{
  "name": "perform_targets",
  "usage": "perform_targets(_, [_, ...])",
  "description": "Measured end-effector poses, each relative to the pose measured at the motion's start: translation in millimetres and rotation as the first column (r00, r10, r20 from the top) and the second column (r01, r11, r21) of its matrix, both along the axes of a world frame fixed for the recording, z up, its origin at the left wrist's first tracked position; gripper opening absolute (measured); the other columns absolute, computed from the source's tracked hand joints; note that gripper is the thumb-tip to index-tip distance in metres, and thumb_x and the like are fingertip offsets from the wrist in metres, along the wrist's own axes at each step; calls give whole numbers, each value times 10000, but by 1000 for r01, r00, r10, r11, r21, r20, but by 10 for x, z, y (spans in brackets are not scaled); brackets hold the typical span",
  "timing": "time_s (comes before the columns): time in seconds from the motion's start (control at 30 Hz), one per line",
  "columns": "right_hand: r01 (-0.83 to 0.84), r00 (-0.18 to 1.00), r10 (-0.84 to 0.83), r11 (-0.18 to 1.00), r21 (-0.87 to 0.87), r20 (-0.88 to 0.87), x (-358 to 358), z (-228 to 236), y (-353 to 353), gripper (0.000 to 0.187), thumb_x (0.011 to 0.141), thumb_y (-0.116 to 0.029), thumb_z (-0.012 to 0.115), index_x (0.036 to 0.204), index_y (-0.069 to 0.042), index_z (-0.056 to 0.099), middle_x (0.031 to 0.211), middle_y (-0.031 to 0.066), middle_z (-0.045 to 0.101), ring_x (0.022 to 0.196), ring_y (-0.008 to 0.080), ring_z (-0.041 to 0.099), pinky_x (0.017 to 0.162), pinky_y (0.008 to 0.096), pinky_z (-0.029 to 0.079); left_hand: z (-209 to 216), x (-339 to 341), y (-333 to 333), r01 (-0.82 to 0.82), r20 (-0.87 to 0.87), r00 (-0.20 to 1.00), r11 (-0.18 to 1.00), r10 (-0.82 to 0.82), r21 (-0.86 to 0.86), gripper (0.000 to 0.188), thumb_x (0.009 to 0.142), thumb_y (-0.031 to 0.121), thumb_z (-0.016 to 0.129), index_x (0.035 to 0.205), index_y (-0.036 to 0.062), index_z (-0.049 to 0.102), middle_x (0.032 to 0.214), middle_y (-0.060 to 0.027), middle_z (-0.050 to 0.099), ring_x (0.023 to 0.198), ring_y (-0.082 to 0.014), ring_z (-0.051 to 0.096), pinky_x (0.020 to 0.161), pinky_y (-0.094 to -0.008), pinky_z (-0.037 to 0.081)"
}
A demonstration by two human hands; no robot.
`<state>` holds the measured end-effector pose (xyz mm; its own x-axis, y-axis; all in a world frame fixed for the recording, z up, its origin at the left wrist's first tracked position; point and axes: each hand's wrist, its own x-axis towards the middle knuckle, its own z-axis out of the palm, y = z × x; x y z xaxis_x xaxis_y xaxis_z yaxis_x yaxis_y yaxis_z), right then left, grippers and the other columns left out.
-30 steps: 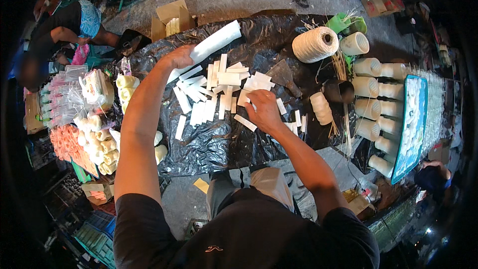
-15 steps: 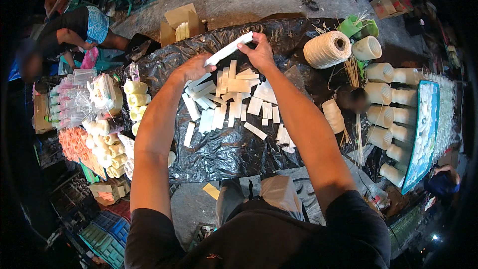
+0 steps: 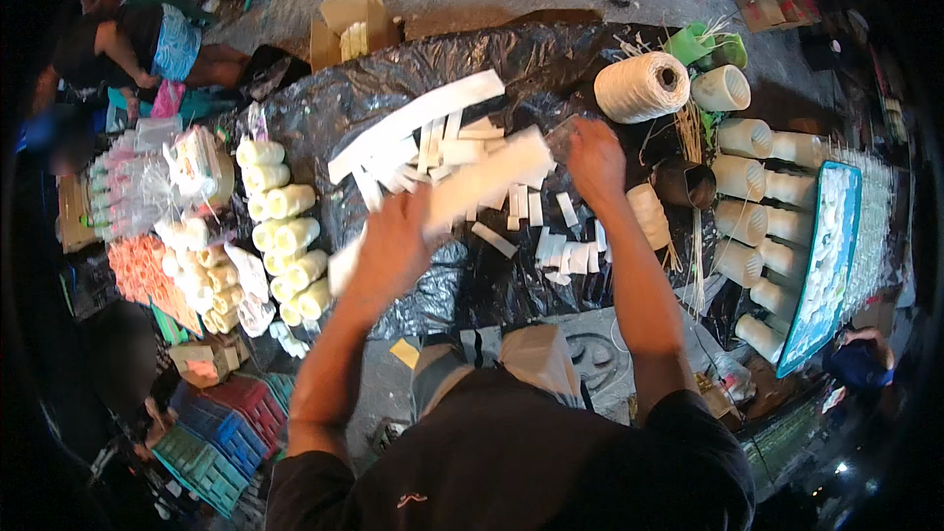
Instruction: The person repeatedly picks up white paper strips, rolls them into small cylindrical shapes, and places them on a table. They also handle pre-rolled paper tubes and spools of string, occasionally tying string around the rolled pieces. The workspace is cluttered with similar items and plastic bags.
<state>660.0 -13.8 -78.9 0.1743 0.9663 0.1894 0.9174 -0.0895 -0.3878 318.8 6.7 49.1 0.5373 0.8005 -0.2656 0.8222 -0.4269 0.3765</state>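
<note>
My left hand (image 3: pixel 393 244) is closed on a long, wide white strip (image 3: pixel 482 182) that slants up to the right over a pile of short white pieces (image 3: pixel 462 149). My right hand (image 3: pixel 597 159) is just past the strip's upper right end, fingers bent. A small greyish flat thing (image 3: pixel 560 138) shows at its fingertips, too blurred to name. Another long, slightly curved white strip (image 3: pixel 418 123) lies across the far side of the pile. Several small white pieces (image 3: pixel 568 258) lie nearer me, left of my right forearm.
Black plastic sheeting (image 3: pixel 462 285) covers the table. At right stand a twine spool (image 3: pixel 641 88), a second spool (image 3: pixel 648 216), ribbed pale cups (image 3: pixel 739 177) and a teal-edged tray (image 3: pixel 795 354). Yellowish rolls (image 3: pixel 295 236) line the left. A cardboard box (image 3: pixel 324 44) sits beyond; a person (image 3: pixel 128 49) is far left.
The white strip that both hands held up now lies on the pile's far side. My left hand has come nearer and grips another strip; my right hand has moved right and nearer.
</note>
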Motion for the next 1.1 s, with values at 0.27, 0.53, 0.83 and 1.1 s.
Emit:
perform_targets(0.27, [126,987,-61,860,-494,146,151,-117,-637,533,908,-206,711,1342,22,502,1096,233,627,1090,453,634,946,522,522,-1001,-721,-1596,102,-35,994,995,-101,13,851,800,450,767,1485,36,478,1170,-154,535,1097,-336,505,969,-497,376])
perform_targets(0.53, [135,943,-254,884,-449,-217,-144,877,-1161,523,934,-232,679,1373,29,565,1188,325,680,1128,465,655,966,494,513,-1192,-983,-1761,150,-33,988,986,-148,71,716,852,333,749,1444,22,493,1266,-161,530,1226,-347,476,1036,-504,363])
perform_targets(0.83, [-155,988,138,835,-529,-72,-1556,1309,-1990,384,899,-335,634,1114,-26,710,843,245,718,797,433,713,739,531,567,-1263,-814,-1845,59,275,957,990,-93,127,722,842,393,781,1405,14,533,1305,-204,553,1228,-377,493,1037,-526,361])
perform_targets(1.1, [-196,967,253,747,-635,-1,-2186,945,-1640,292,815,-277,674,881,-1,743,843,239,734,805,422,734,756,514,598,-1571,-714,-1875,21,327,942,988,-71,154,608,833,370,775,1345,78,626,1276,-144,580,1216,-340,493,1032,-501,352])
